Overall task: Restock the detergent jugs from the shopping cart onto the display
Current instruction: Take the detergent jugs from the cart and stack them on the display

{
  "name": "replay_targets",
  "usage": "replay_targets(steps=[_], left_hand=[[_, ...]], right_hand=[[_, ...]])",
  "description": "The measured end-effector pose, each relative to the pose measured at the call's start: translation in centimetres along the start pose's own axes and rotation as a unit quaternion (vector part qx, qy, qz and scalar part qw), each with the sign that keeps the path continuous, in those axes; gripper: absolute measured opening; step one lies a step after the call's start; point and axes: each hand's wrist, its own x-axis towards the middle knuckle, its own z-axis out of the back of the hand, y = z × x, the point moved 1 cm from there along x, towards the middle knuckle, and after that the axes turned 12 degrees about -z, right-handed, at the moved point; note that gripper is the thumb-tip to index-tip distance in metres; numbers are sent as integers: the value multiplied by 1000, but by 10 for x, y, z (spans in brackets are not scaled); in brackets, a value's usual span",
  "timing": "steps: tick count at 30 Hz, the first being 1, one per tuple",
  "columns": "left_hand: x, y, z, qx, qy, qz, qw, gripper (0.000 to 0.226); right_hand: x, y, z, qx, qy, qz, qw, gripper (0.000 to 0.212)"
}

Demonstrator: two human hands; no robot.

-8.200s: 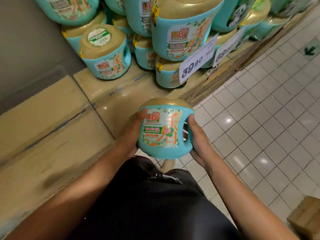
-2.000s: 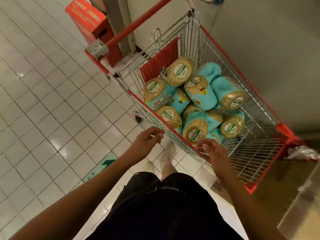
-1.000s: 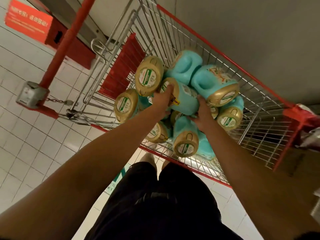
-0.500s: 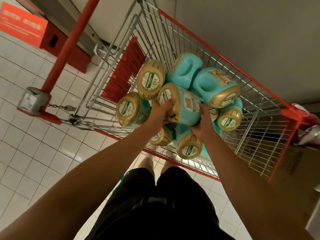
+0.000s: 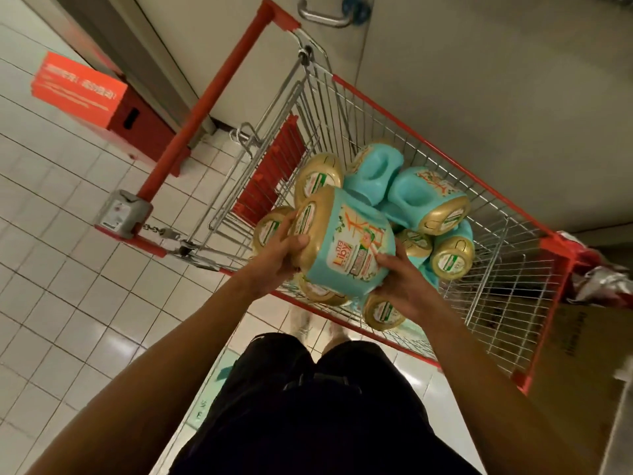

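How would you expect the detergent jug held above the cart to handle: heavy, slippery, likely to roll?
Probably heavy for its size: both the left hand and right hand grip the jug. Its glossy plastic may be somewhat slippery. Its rounded body would likely roll if laid sideways; the other jugs lie tumbled in the cart.

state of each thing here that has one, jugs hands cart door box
teal detergent jug with gold cap, held above the pile, tipped sideways, capped
left hand, gripping the jug's cap end
right hand, gripping the jug's base end
red wire shopping cart, partly full
other teal jugs, heaped on their sides, capped
grey door with metal lever handle, closed
red cardboard box, closed, on the floor
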Motion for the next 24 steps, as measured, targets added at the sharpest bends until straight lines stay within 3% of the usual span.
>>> replay_targets(steps=[4,9,13,18,21,24], left_hand=[[-4,-27,2,33,63,20,997,131],[-5,-45,6,38,163,16,986,61],[-6,-56,6,42,177,51,982,69],[-13,-60,-8,42,132,95,986,103],[-14,-53,-20,24,76,91,993,82],[-21,-37,-31,-25,30,107,993,79]], right_hand=[[-27,0,-22,-56,21,-40,997,94],[-53,-1,-44,-67,50,-41,996,77],[-67,-3,-53,-49,63,-30,996,76],[-73,-13,-54,-44,65,-37,996,80],[-69,-32,-53,-15,6,-28,999,98],[-76,-52,-56,9,-13,4,1000,88]])
